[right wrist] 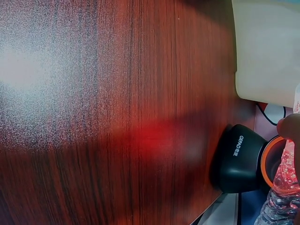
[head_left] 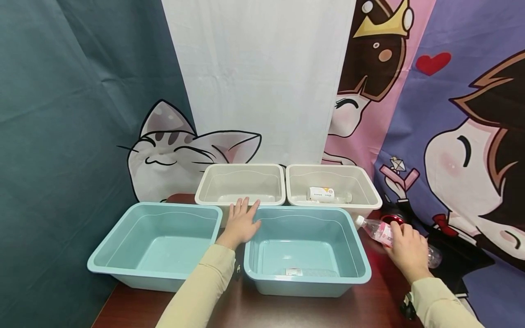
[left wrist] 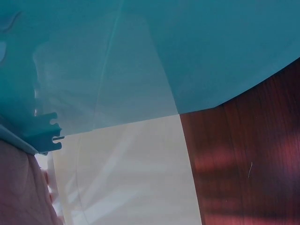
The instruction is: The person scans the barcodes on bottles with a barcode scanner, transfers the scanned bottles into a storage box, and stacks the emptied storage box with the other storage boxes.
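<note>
A clear plastic bottle [head_left: 379, 231] with a pink label and white cap lies tilted in my right hand [head_left: 408, 250], which grips it around the middle. It is to the right of the right blue tub [head_left: 361, 273], and close to a black scanner [right wrist: 241, 157] with an orange ring that casts red light on the table. In the right wrist view only the bottle's ridged end [right wrist: 279, 206] and some fingers appear. My left hand [head_left: 241, 223] has its fingers extended over the left rim of the right blue tub and holds nothing.
On the left stands another blue tub [head_left: 123, 228]. Behind are two beige tubs, a left one [head_left: 198, 196] and a right one [head_left: 375, 196]; the right one contains a white-labelled clear bottle [head_left: 321, 194]. A small white label [head_left: 294, 272] shows inside the right blue tub.
</note>
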### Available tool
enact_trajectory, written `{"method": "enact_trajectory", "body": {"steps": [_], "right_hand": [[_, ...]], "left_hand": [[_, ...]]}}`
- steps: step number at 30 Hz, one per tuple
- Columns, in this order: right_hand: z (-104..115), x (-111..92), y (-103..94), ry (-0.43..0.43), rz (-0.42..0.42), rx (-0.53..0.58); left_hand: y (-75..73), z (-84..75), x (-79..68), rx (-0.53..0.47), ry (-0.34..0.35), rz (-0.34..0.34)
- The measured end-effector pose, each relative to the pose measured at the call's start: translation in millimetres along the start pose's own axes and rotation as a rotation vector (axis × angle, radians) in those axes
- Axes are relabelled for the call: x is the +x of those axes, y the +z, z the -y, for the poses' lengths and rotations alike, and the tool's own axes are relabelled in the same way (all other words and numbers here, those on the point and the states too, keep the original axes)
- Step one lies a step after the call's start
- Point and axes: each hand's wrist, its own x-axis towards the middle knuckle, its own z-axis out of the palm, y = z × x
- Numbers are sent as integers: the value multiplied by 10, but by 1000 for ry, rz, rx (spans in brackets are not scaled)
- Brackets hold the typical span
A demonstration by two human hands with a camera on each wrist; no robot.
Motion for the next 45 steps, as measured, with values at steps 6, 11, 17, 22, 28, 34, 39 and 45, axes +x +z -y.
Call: {"method": "enact_trajectory", "body": {"steps": [6, 11, 17, 22, 28, 34, 39, 45], "right_hand": [[14, 10, 22, -22, -32, -7], [44, 43, 22, -30, -34, -7], [72, 65, 1, -27, -16, -8], [78, 72, -45, -25, -2, -15], [84, 105, -110, -28, 29, -6], [87, 148, -161, -39, 51, 6], [66, 204, -169, -67, -6, 3], [60, 278, -207, -91, -43, 5]], "left_hand": [[-12, -16, -8, -3, -6, 9], [-29, -25, -22, -8, -3, 5], [-20, -21, -12, -7, 3, 1], [-17, -17, -13, -9, 3, 2], [-16, -14, -18, -1, -8, 5], [-6, -9, -18, 8, -13, 12], [-8, -10, -23, 3, -12, 8], [-18, -17, -28, 5, -1, -8]]}}
